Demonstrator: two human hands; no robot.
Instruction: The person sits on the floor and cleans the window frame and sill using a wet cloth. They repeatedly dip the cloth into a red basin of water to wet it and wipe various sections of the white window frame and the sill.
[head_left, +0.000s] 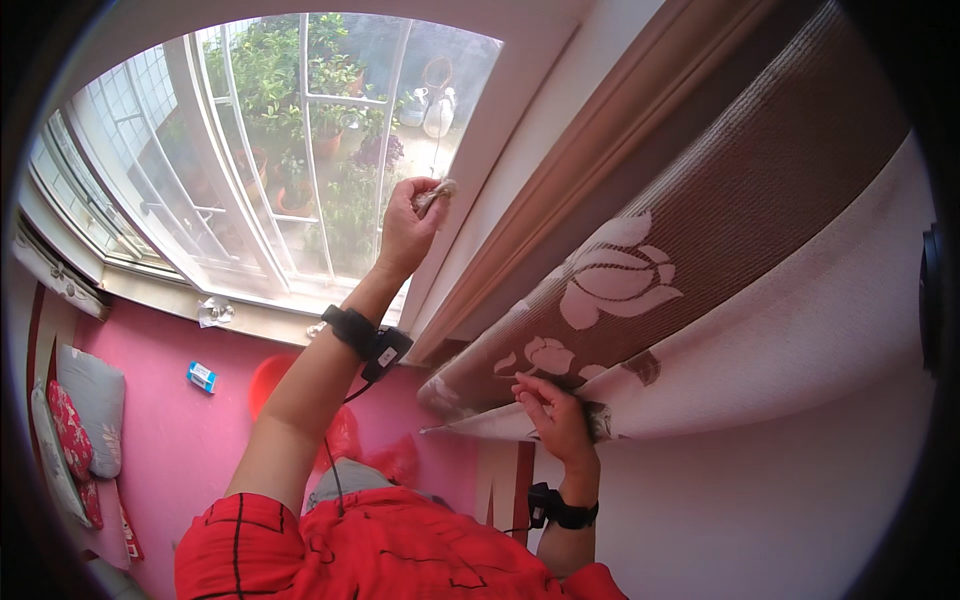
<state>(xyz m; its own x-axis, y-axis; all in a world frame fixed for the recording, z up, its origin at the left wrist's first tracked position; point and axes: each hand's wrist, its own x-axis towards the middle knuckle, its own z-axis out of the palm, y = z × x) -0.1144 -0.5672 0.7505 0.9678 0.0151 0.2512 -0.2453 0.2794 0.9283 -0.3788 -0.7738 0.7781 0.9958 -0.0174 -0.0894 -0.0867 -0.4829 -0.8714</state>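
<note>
My left hand (411, 229) grips a crumpled greyish cloth (433, 196) against the window pane (352, 161), close to the right upright of the white window frame (465, 217). The arm is stretched forward, with a black strap device (367, 341) on the wrist. Lower right, my right hand (556, 420) is in front of the brown and cream curtain (720, 195), which has a pale flower pattern. Its fingers are loosely spread and hold nothing that I can see. Whether they touch the fabric, I cannot tell. A second strap device (559, 506) sits on that wrist.
White bars (307, 112) and potted plants (292, 195) are beyond the glass. A crumpled clear wrapper (215, 311) lies on the sill (262, 319). On the pink floor (165, 435) are a blue-white box (201, 377), a red basin (270, 379), red plastic bags (390, 457) and cushions (94, 409).
</note>
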